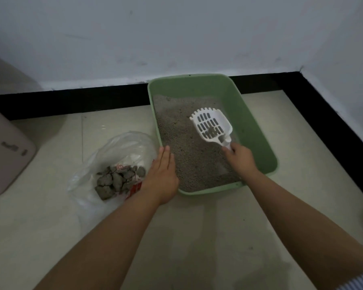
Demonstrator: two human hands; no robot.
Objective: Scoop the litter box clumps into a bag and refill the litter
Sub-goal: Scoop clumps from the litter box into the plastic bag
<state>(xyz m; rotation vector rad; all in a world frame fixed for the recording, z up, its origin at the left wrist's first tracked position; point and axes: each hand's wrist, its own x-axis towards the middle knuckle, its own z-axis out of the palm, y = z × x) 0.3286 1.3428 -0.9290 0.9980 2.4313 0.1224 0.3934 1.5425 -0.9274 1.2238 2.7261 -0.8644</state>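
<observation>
A: Nearest: left hand (162, 176), fingers straight and pressed together, lying flat on the near-left rim of the green rectangular plastic litter box (258, 130). Holds nothing.

B: Right?

A: Right hand (240, 156) curled round the handle of the white slotted plastic scoop (211, 127), over the box's near-right part. Scoop head tilted up above the litter, toothed front edge pointing away. One small grey clump (212, 130) sits on the slots.

B: Litter itself?

A: Grey-brown granular litter (182, 143), coarse, uneven; thin toward the far wall, bare green showing there.

B: Bag?

A: Clear crinkled plastic bag with red print (122, 143), mouth open, flat on the pale glossy tiled floor (197, 237), just left of the box. Pile of lumpy grey clumps (117, 178) inside.

B: Further back?

A: Beige smooth rounded bin (6, 155) at far left. Black skirting strip (92, 99), then matte white wall (176, 38); box's far end touches the skirting.
</observation>
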